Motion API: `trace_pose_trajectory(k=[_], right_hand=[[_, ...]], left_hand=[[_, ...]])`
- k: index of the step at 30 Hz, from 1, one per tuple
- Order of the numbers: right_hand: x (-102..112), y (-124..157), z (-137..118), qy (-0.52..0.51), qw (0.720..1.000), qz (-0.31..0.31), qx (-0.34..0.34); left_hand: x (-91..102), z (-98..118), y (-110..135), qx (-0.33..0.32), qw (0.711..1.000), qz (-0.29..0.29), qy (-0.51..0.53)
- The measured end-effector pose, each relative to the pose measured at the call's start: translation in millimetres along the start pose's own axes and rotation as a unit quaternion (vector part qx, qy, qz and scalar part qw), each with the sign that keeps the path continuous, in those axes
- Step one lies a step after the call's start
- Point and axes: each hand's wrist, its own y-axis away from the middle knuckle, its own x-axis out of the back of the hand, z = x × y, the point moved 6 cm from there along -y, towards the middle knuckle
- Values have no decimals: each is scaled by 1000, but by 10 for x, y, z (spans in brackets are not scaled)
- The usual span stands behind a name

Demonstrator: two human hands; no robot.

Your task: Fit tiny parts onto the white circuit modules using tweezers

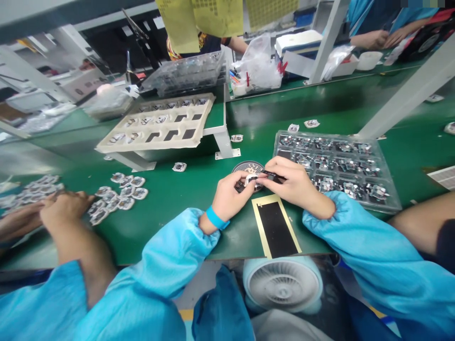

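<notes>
My left hand (pixel 232 195) is closed around a small white-and-metal part (pixel 250 179), held just above a round dark perforated disc (pixel 249 167) on the green table. My right hand (pixel 292 182) pinches dark tweezers (pixel 274 176) whose tip meets the part. Both my arms wear light blue sleeves, and a blue band sits on my left wrist. A black strip with a yellow border (pixel 276 227) lies on the table below my hands.
A clear tray of small parts (pixel 336 166) sits to the right, a cream tray on a raised stand (pixel 161 124) behind left. Loose parts (pixel 119 195) lie left, by a co-worker's hands (pixel 62 207). Another person's forearm (pixel 423 220) is at right. A fan (pixel 282 283) hangs below the table edge.
</notes>
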Motion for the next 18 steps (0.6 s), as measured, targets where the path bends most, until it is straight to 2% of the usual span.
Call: trace_pose_trajectory(k=[4, 9, 12, 14, 16, 18], right_hand=[[-21, 30, 0, 3, 1000, -9, 20], [-113, 50, 15, 44, 997, -68, 3], [-130, 20, 49, 53, 996, -65, -13], [-133, -25, 111, 91, 993, -56, -40], [-178, -70, 200, 176, 978, -83, -77], [-236, -104, 281, 251, 954, -123, -104]], left_hand=[[12, -2, -7, 3, 1000, 7, -3], [-14, 21, -8, 23, 1000, 5, 13], [45, -46, -75, 37, 999, -16, 0], [191, -194, -171, 53, 996, -40, -58], [430, -445, -297, 95, 982, -70, -147], [764, -784, -420, 200, 957, -66, -201]])
